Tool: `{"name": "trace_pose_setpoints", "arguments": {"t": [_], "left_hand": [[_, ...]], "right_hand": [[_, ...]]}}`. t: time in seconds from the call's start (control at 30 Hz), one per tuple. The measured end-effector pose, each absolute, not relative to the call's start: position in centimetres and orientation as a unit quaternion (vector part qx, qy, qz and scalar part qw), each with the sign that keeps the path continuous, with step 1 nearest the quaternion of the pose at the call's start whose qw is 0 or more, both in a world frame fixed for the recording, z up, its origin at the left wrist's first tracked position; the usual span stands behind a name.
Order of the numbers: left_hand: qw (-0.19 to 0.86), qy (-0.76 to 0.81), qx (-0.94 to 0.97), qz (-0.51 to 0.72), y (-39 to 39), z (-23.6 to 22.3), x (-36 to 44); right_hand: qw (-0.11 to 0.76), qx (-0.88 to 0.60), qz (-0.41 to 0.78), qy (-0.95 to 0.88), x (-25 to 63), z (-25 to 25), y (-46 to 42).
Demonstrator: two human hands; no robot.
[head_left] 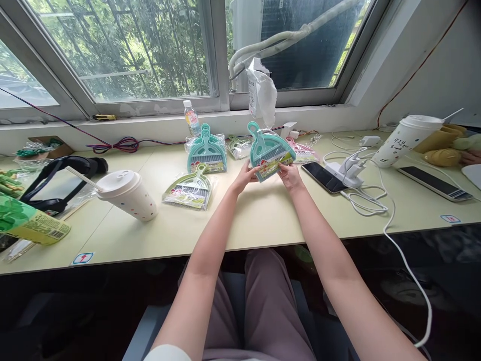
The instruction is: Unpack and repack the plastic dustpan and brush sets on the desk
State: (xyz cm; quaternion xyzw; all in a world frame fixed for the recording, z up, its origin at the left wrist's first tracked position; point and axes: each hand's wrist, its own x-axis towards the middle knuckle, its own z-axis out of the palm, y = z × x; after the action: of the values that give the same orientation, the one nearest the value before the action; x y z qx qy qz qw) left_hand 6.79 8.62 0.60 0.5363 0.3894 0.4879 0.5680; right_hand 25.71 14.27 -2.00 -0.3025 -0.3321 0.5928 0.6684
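Note:
Both my hands hold a teal mini dustpan and brush set [271, 150] in clear wrapping, tilted above the table. My left hand [246, 178] grips its lower left corner, and my right hand [291, 176] pinches the lower right edge. On the table to the left lies a wrapped green dustpan set [190, 188]. Behind that one rests another teal dustpan set [207, 153]. A pink set [303, 150] sits partly hidden behind the held one, and a further green set [239, 147] lies at the back.
A white cup with a straw [126, 194] stands left, near a black-strapped headset [62, 183]. To the right are a phone [323, 177], a power strip with cables [343, 173] and a second cup [408, 140]. A bottle [191, 119] stands by the window.

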Motion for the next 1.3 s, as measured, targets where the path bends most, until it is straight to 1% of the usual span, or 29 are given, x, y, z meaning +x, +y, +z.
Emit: {"name": "trace_pose_setpoints", "arguments": {"t": [0.23, 0.47, 0.7, 0.8, 0.9, 1.0, 1.13, 1.3], "left_hand": [[0.55, 0.399, 0.531, 0.506, 8.7, 0.6, 7.0], [0.537, 0.419, 0.521, 0.514, 8.7, 0.7, 7.3], [0.514, 0.434, 0.505, 0.541, 8.7, 0.9, 6.9], [0.538, 0.41, 0.499, 0.541, 8.1, 0.8, 7.7], [0.566, 0.383, 0.467, 0.561, 7.5, 0.5, 9.3], [0.585, 0.392, 0.431, 0.565, 7.5, 0.3, 10.6], [0.567, 0.422, 0.456, 0.541, 8.0, 0.4, 10.5], [0.557, 0.407, 0.456, 0.563, 8.0, 0.5, 9.6]], "right_hand": [[0.68, -0.312, 0.583, -0.317, 25.1, -2.5, 14.8], [0.703, -0.331, 0.56, -0.286, 24.3, -1.8, 14.0], [0.648, -0.329, 0.594, -0.344, 24.0, -1.3, 12.9], [0.671, -0.329, 0.565, -0.351, 23.5, -1.1, 12.3], [0.695, -0.294, 0.541, -0.372, 23.1, -0.8, 11.7], [0.717, -0.278, 0.53, -0.357, 22.9, -0.7, 11.7], [0.726, -0.309, 0.531, -0.31, 22.8, -1.2, 12.1], [0.719, -0.304, 0.544, -0.308, 22.5, -1.5, 12.3]]}}
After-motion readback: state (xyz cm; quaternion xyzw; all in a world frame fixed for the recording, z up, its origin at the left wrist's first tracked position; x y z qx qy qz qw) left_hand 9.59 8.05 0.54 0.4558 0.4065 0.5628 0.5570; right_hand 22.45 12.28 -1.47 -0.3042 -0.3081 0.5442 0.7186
